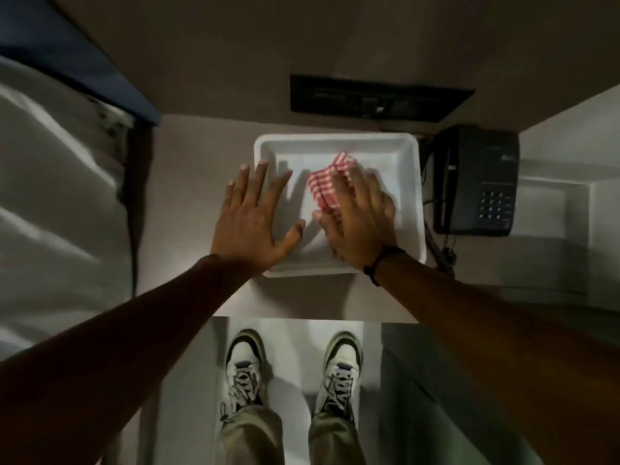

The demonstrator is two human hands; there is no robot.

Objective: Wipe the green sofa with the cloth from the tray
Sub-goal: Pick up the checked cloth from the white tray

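Both our forearms reach forward from the bottom corners, above our two sneakers on the pale floor. At the far left lies white bedding. Our left hand is spread flat, fingers wide, holding nothing, over the left rim of the white tray. Inside that tray lies the red-and-white checked cloth, crumpled. Our right hand, a dark band on its wrist, lies palm-down on the cloth, fingers loosely extended over it; whether they pinch it we cannot tell. Just right of the tray sits a dark telephone.
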